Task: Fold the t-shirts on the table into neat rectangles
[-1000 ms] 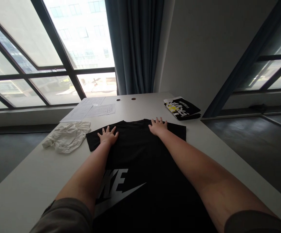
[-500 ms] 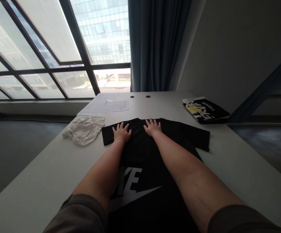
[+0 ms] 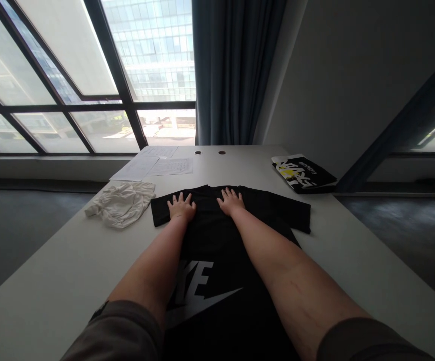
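A black T-shirt [image 3: 217, 240] with a grey swoosh and lettering lies spread face up on the white table, its collar away from me. My left hand [image 3: 181, 206] rests flat on its left shoulder, fingers spread, close to the left sleeve. Just right of the collar's middle, my right hand [image 3: 231, 201] lies palm down with the fingers apart. Neither hand grips the cloth. The right sleeve stretches out past my right forearm. My forearms cover part of the print and the shirt's sides.
Left of the shirt lies a crumpled white cloth [image 3: 121, 204]. Beyond it are several sheets of paper [image 3: 138, 165]. A folded black garment [image 3: 305, 173] with white and yellow print sits at the table's right edge. Two round holes pierce the far end of the white table [image 3: 62, 281].
My right hand has shifted left across the shirt from its right shoulder toward the collar, uncovering the right sleeve. My left hand stays on the left shoulder. The camera view has swung slightly.
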`<state>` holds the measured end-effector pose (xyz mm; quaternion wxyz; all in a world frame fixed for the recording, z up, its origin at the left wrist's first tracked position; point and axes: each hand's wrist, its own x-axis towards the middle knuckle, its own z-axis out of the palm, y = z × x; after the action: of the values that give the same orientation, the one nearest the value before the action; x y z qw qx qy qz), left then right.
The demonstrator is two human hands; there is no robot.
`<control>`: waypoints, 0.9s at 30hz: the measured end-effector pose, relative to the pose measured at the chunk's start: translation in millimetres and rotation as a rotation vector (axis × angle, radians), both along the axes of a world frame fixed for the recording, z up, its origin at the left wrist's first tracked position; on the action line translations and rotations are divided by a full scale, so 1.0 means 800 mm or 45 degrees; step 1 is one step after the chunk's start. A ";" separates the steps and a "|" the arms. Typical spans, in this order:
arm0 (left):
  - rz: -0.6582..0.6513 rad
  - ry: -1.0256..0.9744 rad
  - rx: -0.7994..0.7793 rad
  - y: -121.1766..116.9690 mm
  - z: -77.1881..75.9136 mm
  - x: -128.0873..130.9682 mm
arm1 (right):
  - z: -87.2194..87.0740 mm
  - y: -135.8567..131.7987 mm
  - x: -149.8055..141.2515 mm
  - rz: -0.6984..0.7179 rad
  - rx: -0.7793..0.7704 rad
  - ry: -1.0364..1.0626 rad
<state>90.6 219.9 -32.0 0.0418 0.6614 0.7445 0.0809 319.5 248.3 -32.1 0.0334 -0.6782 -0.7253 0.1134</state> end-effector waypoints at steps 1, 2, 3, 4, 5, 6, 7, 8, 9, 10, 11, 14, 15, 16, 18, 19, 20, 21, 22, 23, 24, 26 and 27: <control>0.006 -0.006 -0.029 0.002 -0.001 -0.001 | 0.001 0.000 0.000 -0.005 -0.012 -0.004; 0.011 -0.011 -0.052 0.004 -0.001 -0.001 | 0.001 -0.001 0.001 -0.009 0.002 -0.007; 0.015 -0.015 -0.069 0.006 -0.001 -0.002 | 0.002 -0.002 0.002 -0.013 0.037 -0.011; 0.019 -0.018 -0.080 0.008 -0.002 -0.002 | 0.002 -0.003 0.006 -0.021 0.081 -0.018; 0.022 -0.020 -0.087 0.009 -0.002 -0.002 | 0.002 -0.005 0.013 -0.039 0.119 -0.026; 0.024 -0.021 -0.092 0.009 -0.001 -0.002 | 0.001 -0.006 0.023 -0.070 0.142 -0.031; 0.025 -0.020 -0.097 0.009 -0.001 -0.002 | 0.000 -0.007 0.036 -0.119 0.149 -0.033; 0.026 -0.016 -0.103 0.009 0.000 -0.002 | -0.001 -0.008 0.053 -0.182 0.139 -0.032; 0.025 -0.012 -0.109 0.009 0.001 -0.001 | -0.002 -0.009 0.073 -0.247 0.118 -0.029; 0.026 -0.006 -0.115 0.008 0.002 -0.001 | -0.003 -0.010 0.095 -0.302 0.104 -0.030; 0.028 -0.001 -0.121 0.007 0.004 0.000 | -0.005 -0.011 0.120 -0.330 0.087 -0.038; 0.042 0.005 -0.140 0.004 0.008 0.001 | -0.012 -0.022 0.196 -0.283 0.043 -0.088; 0.045 0.005 -0.144 0.003 0.009 0.002 | -0.014 -0.027 0.219 -0.286 0.033 -0.106; 0.044 0.005 -0.147 0.002 0.009 0.002 | -0.017 -0.032 0.240 -0.315 0.030 -0.125; 0.035 0.011 -0.151 0.002 0.010 0.002 | -0.021 -0.042 0.272 -0.418 0.028 -0.161; 0.028 0.018 -0.154 0.004 0.011 0.002 | -0.023 -0.046 0.283 -0.461 0.030 -0.175; 0.018 0.029 -0.157 0.006 0.012 0.002 | -0.025 -0.049 0.290 -0.490 0.032 -0.185; 0.007 0.043 -0.163 0.010 0.014 0.002 | -0.025 -0.051 0.294 -0.499 0.037 -0.190; -0.005 0.060 -0.175 0.014 0.017 0.002 | -0.026 -0.053 0.297 -0.496 0.041 -0.190; -0.014 0.080 -0.191 0.019 0.021 0.003 | -0.026 -0.053 0.297 -0.490 0.046 -0.186; -0.025 0.104 -0.207 0.024 0.024 0.003 | -0.027 -0.052 0.297 -0.488 0.050 -0.178; -0.076 0.163 -0.213 0.032 0.028 0.002 | -0.028 -0.051 0.295 -0.496 0.058 -0.157; -0.112 0.184 -0.203 0.036 0.027 0.001 | -0.028 -0.050 0.295 -0.500 0.063 -0.146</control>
<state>91.4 248.4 -10.1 0.0440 0.6922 0.7198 -0.0285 555.4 208.5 -54.8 0.0302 -0.8110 -0.5823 0.0479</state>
